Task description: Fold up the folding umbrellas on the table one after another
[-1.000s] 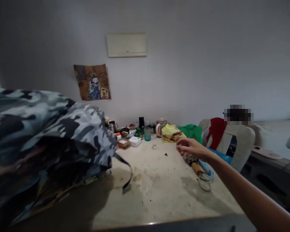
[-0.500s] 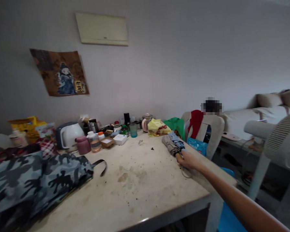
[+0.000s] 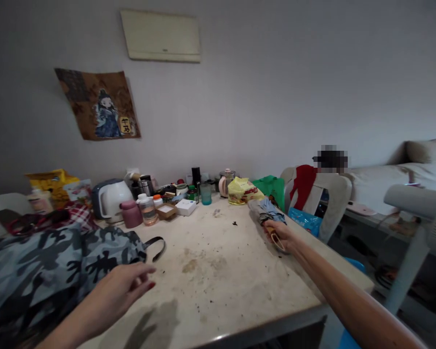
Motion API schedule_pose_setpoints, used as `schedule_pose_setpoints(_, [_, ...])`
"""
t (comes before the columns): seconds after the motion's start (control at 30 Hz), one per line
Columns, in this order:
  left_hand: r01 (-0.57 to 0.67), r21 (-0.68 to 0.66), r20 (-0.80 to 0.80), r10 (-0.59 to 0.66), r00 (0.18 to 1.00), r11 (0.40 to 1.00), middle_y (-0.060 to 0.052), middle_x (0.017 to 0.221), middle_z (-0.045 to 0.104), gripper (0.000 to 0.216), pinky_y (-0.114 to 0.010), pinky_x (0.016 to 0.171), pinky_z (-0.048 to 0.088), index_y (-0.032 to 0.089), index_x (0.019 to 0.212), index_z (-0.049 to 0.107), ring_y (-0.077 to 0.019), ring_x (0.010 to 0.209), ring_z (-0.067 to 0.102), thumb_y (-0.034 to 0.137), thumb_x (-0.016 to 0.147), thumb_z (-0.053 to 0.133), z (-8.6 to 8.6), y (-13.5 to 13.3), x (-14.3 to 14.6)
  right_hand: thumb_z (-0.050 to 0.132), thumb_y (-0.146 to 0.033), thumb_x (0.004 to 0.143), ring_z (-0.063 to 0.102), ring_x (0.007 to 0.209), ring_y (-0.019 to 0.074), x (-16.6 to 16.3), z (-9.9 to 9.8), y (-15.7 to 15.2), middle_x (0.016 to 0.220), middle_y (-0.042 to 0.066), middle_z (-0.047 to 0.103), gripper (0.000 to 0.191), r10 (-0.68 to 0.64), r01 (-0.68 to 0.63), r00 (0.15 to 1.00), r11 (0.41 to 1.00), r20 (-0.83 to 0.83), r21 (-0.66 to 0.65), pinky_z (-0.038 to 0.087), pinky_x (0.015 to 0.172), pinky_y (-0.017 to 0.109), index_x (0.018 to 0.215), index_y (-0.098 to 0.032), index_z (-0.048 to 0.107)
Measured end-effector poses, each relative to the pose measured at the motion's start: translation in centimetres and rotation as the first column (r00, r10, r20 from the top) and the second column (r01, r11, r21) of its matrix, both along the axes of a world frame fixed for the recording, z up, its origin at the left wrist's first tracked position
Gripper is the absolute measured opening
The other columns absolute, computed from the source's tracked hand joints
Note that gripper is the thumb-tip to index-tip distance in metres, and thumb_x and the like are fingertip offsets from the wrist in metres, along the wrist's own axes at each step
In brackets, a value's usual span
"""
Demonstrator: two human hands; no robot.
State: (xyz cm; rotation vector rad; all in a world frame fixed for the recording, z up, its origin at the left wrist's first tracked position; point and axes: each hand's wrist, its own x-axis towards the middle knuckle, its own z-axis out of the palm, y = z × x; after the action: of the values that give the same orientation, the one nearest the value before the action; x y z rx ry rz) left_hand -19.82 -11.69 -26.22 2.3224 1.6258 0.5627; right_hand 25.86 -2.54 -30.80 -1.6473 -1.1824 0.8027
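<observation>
My right hand point(image 3: 278, 234) is closed around the handle of a folded umbrella point(image 3: 271, 213) with grey and light-blue cloth. A wrist loop hangs below the handle, and the umbrella lies at the table's right side, its far end towards the yellow bag. In from the lower left comes my left hand point(image 3: 131, 281), its fingers apart and holding nothing. It hovers above the table point(image 3: 203, 247), just right of a grey camouflage cloth item point(image 3: 105, 249) that has a dark strap.
Along the wall stand a white kettle point(image 3: 112, 199), a pink jar point(image 3: 131, 213), a white box point(image 3: 186, 207), a teal cup point(image 3: 206, 195) and a yellow bag point(image 3: 240, 191). Past the right edge are a chair point(image 3: 339, 198), a blue packet point(image 3: 307, 220) and a fan point(image 3: 414, 203). A person sits beyond.
My left hand has come into view from the lower left. My right hand still grips the umbrella, with its handle turned more towards me. The view has shifted slightly left.
</observation>
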Motion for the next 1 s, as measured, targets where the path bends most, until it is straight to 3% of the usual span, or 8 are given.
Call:
schedule_pose_setpoints(0.07, [0.125,-0.014,0.067,-0.123,0.99,0.992,-0.006,0.081,0.071,0.04,-0.028,0.067,0.047,0.02,0.101,0.07,-0.0184,0.068,0.062,0.049,0.083,0.05,0.8,1.4,3.7,0.052,-0.025,0.068,0.048,0.045,0.0104,-1.7,0.8,-0.1,0.055,-0.001,0.051,0.009,0.013,-0.003,0.997,0.991,-0.076,0.13,0.038,0.042,0.021,0.066,-0.019,0.047])
schedule_pose_setpoints(0.17, [0.281,-0.058,0.336,-0.246,0.909,0.958,-0.01,0.088,0.069,0.045,-0.029,0.068,0.05,0.013,0.107,0.065,-0.0178,0.071,0.064,0.047,0.083,0.049,2.0,3.8,9.3,0.061,-0.022,0.059,0.059,0.06,0.0125,-4.9,2.4,-0.2,0.072,-0.001,0.059,0.03,0.075,-0.013,0.983,0.939,-0.167,0.343,0.043,0.047,0.02,0.086,-0.02,0.048])
schedule_pose_setpoints(0.37, [0.214,0.185,0.815,-0.272,0.512,0.959,-0.015,0.107,0.059,0.064,-0.029,0.06,0.054,0.011,0.125,0.044,-0.019,0.08,0.063,0.056,0.081,0.053,3.5,9.8,16.7,0.067,-0.03,0.06,0.047,0.038,0.009,-11.9,4.3,0.0,0.048,-0.006,0.051,0.025,0.556,-0.45,0.801,0.803,-0.221,0.391,0.032,0.039,0.021,0.071,-0.018,0.048])
schedule_pose_setpoints(0.43, [0.131,0.277,0.788,-0.302,0.536,0.952,-0.012,0.098,0.061,0.051,-0.028,0.058,0.052,0.013,0.116,0.048,-0.0177,0.074,0.062,0.052,0.084,0.051,3.7,11.2,17.3,0.064,-0.031,0.063,0.04,0.034,0.0073,-13.2,3.8,0.3,0.041,-0.007,0.046,0.022,0.56,-0.473,0.815,0.793,-0.152,0.383,0.028,0.037,0.02,0.066,-0.019,0.046])
schedule_pose_setpoints(0.6, [-0.078,0.431,0.542,-0.189,0.819,0.899,-0.001,0.063,0.053,0.025,-0.027,0.058,0.038,0.017,0.07,0.05,-0.0141,0.058,0.048,0.037,0.085,0.047,3.2,13.2,16.1,0.059,-0.027,0.062,0.037,0.032,0.0074,-13.5,2.0,1.1,0.038,-0.009,0.043,0.018,0.489,-0.465,0.872,0.835,-0.011,0.295,0.027,0.035,0.02,0.065,-0.021,0.042])
schedule_pose_setpoints(0.8, [0.033,0.394,0.601,-0.285,0.747,0.919,0.003,0.055,0.042,0.037,-0.024,0.054,0.03,0.019,0.059,0.045,-0.0122,0.056,0.039,0.044,0.086,0.042,1.5,15.3,16.1,0.054,-0.031,0.065,0.035,0.038,0.0069,-11.8,0.7,1.2,0.051,-0.008,0.045,0.022,0.656,-0.529,0.722,0.727,-0.217,0.437,0.026,0.038,0.019,0.083,-0.019,0.047])
schedule_pose_setpoints(0.87, [-0.003,0.382,0.648,-0.265,0.714,0.924,0.002,0.057,0.043,0.037,-0.024,0.054,0.031,0.019,0.058,0.045,-0.0122,0.057,0.04,0.043,0.085,0.044,1.1,15.8,16.5,0.055,-0.028,0.065,0.042,0.043,0.0089,-11.4,0.6,1.3,0.058,-0.006,0.049,0.023,0.554,-0.449,0.825,0.76,-0.109,0.469,0.034,0.042,0.021,0.085,-0.019,0.048])
schedule_pose_setpoints(1.0, [0.022,0.363,0.72,-0.295,0.628,0.932,0.002,0.057,0.043,0.034,-0.023,0.051,0.031,0.017,0.064,0.051,-0.0108,0.054,0.039,0.043,0.085,0.047,1.9,14.4,17.0,0.059,-0.025,0.062,0.06,0.077,0.0193,-10.0,0.5,2.4,0.087,0.006,0.064,0.036,0.077,-0.104,0.995,0.788,0.07,0.607,0.049,0.069,0.031,0.097,-0.018,0.052])
